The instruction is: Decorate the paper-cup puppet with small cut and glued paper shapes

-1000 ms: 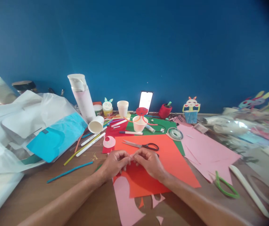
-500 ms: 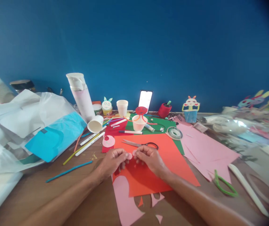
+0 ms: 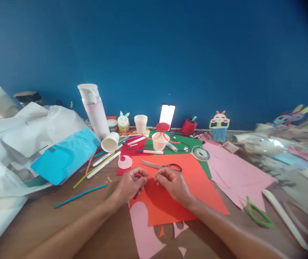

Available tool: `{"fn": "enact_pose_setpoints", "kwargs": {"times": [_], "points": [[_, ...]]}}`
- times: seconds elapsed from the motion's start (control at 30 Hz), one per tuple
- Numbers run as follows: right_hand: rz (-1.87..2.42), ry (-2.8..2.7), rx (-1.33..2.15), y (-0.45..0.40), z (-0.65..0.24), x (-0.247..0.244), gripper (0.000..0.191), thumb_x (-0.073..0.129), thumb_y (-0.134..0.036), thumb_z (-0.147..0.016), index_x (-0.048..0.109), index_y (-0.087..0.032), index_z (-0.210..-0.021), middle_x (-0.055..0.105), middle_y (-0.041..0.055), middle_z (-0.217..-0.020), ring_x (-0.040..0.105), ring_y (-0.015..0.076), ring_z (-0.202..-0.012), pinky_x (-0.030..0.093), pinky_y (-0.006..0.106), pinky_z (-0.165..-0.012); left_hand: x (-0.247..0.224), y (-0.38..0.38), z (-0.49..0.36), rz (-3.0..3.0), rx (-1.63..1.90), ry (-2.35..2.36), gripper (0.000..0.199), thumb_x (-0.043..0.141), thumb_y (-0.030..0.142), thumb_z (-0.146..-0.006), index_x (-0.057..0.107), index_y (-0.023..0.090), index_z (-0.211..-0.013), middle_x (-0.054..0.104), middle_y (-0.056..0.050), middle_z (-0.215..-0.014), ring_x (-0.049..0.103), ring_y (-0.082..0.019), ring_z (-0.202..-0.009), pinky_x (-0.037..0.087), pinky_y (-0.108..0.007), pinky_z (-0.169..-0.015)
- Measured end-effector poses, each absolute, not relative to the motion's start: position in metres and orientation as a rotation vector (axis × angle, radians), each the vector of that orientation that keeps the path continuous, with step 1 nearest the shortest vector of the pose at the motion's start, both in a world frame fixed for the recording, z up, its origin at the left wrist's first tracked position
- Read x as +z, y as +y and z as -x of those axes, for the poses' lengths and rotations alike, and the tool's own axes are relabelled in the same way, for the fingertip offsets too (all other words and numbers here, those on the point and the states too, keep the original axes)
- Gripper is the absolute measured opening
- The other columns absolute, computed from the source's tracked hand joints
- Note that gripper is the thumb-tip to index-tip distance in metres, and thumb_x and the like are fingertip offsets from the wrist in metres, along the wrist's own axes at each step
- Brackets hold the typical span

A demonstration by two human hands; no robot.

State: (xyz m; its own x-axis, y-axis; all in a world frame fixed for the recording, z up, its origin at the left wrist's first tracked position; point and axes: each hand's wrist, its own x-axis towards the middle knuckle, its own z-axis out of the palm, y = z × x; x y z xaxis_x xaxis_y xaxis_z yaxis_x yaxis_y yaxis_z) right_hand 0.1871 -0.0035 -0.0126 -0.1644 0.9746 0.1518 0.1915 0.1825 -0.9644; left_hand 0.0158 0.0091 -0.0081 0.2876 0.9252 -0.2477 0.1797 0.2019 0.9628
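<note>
Over an orange sheet, my left hand pinches with curled fingers; its small pink paper circle, visible in the earlier frame, is hidden by the fingers now. Across a small gap, my right hand is closed in a pinch too, a sliver of pink showing at its fingertips. Just beyond both hands lie scissors with black handles, blades pointing left. A pink paper disc with a red spot rests on red paper at the left. Under the left forearm's side sits a cut pink sheet.
Behind the orange sheet stand a white cup with a red paper head and a lit phone. Markers and a tipped cup lie left, near a plastic bag. A tape roll and pink sheet lie right.
The pink circles that showed between my fingertips have turned or slipped mostly out of sight. My left hand has drawn slightly back from the right one. The view has shifted a little.
</note>
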Motion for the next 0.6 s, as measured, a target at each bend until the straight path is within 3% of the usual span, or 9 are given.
{"fn": "enact_pose_setpoints", "kwargs": {"times": [0.13,0.37,0.6], "points": [[1.164,-1.742,0.786,-0.007,-0.187,-0.009,0.013,0.048,-0.023,-0.078,0.059,-0.018,-0.078,0.060,0.0022,-0.070,0.055,0.0126,-0.064,0.043,0.023,-0.061,-0.006,0.006,-0.016,-1.255,0.787,1.163,0.021,0.050,0.034,-0.070,0.053,0.016,-0.082,0.047,0.006,-0.049,0.040,-0.006,-0.037,0.029,-0.015,-0.031],[0.939,-1.953,0.470,-0.006,-0.189,-0.007,0.018,0.043,-0.013,-0.079,0.058,-0.020,-0.086,0.060,0.0051,-0.081,0.055,0.0151,-0.079,0.044,0.028,-0.072,0.001,0.005,-0.011,-1.381,0.696,1.063,0.034,0.042,0.044,-0.076,0.051,0.014,-0.062,0.043,0.005,-0.043,0.034,-0.005,-0.034,0.024,-0.016,-0.033],[0.894,-2.081,0.323,-0.008,-0.189,-0.009,0.024,0.044,-0.011,-0.079,0.057,-0.022,-0.095,0.059,0.0058,-0.086,0.053,0.0162,-0.082,0.043,0.030,-0.073,0.002,0.004,-0.013,-1.325,0.655,1.066,0.031,0.050,0.045,-0.071,0.055,0.014,-0.069,0.041,0.007,-0.040,0.032,-0.004,-0.033,0.023,-0.016,-0.034]]}}
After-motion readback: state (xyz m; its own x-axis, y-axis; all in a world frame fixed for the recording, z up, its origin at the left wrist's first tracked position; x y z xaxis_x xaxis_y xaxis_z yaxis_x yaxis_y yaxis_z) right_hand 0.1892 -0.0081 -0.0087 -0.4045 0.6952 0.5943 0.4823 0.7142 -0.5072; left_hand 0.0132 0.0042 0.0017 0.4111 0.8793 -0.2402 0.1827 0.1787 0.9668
